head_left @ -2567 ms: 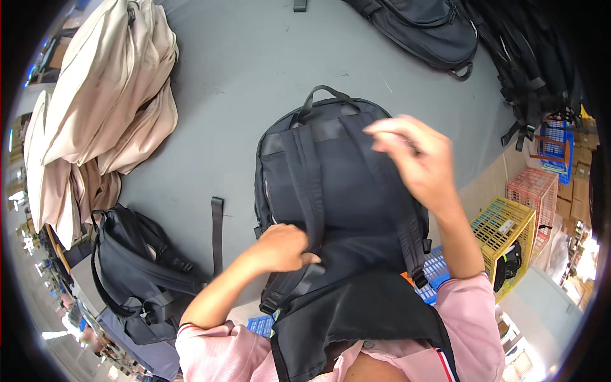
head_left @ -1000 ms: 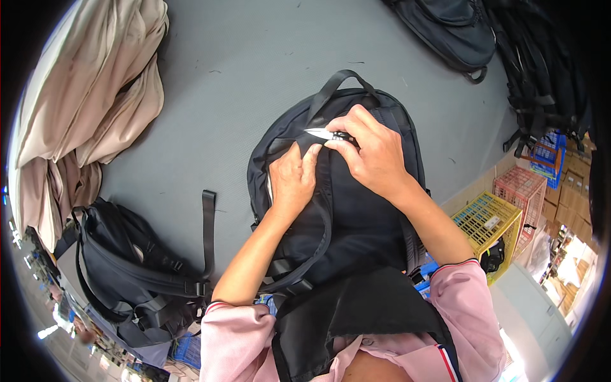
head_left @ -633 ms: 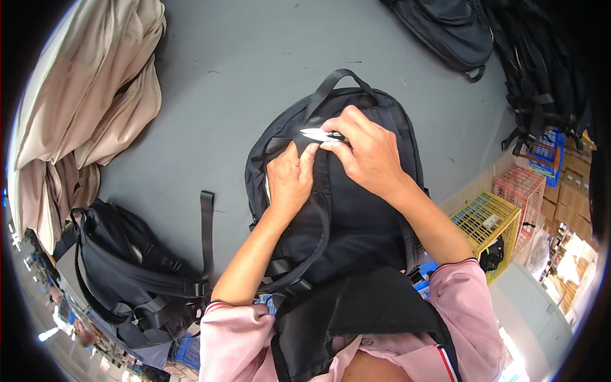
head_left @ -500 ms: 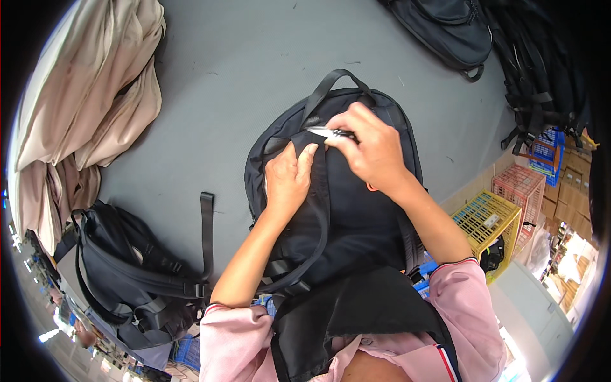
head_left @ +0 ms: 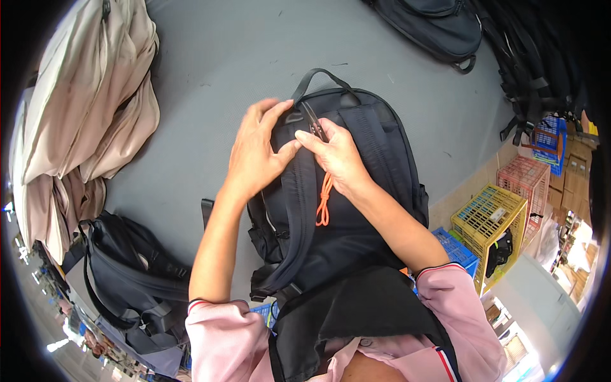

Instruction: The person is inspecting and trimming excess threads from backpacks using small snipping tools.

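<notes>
A black backpack (head_left: 363, 210) lies in front of me, its shoulder straps and back side facing up and its top handle (head_left: 321, 73) arching at the far end. In my right hand (head_left: 337, 153) is a pair of thread snips (head_left: 314, 124), blades pointing away from me toward the base of the handle. An orange cord loop (head_left: 323, 204) hangs from that hand. My left hand (head_left: 258, 149) is at the pack's upper left edge, thumb and fingers apart, fingertips by the handle's left base and thumb near the left strap.
Beige fabric bags (head_left: 95, 95) are heaped at the left. Another black backpack (head_left: 133, 280) lies near left on the grey table (head_left: 210, 51). More dark bags (head_left: 439, 32) lie at the far right. Yellow (head_left: 490, 210), pink and blue crates stand beyond the table's right edge.
My left hand has shifted up and left, its fingers opening toward the handle. My right hand has moved left and nearer, turning the snips to point away. The orange cord now hangs in plain view.
</notes>
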The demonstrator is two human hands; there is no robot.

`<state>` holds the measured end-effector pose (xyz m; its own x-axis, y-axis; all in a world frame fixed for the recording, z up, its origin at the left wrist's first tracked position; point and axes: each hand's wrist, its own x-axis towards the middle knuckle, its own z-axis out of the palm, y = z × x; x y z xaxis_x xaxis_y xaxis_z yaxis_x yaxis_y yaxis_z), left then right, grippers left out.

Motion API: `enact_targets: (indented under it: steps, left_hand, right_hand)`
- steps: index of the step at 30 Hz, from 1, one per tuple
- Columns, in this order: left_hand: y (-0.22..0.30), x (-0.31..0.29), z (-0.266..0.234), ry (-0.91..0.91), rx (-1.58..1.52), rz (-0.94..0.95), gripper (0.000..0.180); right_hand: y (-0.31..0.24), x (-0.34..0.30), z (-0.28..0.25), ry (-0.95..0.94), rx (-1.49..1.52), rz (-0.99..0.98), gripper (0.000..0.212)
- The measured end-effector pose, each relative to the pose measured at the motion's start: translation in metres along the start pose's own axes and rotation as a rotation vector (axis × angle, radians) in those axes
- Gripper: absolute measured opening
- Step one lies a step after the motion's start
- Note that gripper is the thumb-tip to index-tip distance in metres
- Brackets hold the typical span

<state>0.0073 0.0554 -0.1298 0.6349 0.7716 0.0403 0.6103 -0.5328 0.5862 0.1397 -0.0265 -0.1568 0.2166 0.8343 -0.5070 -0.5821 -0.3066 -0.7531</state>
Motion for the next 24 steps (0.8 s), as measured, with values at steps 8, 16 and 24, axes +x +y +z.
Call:
enact_targets:
  steps: [8,16,24]
  left_hand:
    - [0.021,-0.001,-0.033,-0.483,-0.013,-0.084,0.073]
    - [0.022,-0.028,-0.014,-0.375,-0.153,-0.124,0.067]
    - [0.018,-0.027,0.004,-0.073,-0.236,-0.110,0.074]
  right_hand:
    - [0.009,-0.032,-0.001,0.056,-0.214,-0.200,0.014]
    - [0.001,-0.053,-0.010,-0.003,-0.645,-0.498,0.017]
    - [-0.046,-0.073,-0.005,0.046,-1.101,-0.574,0.016]
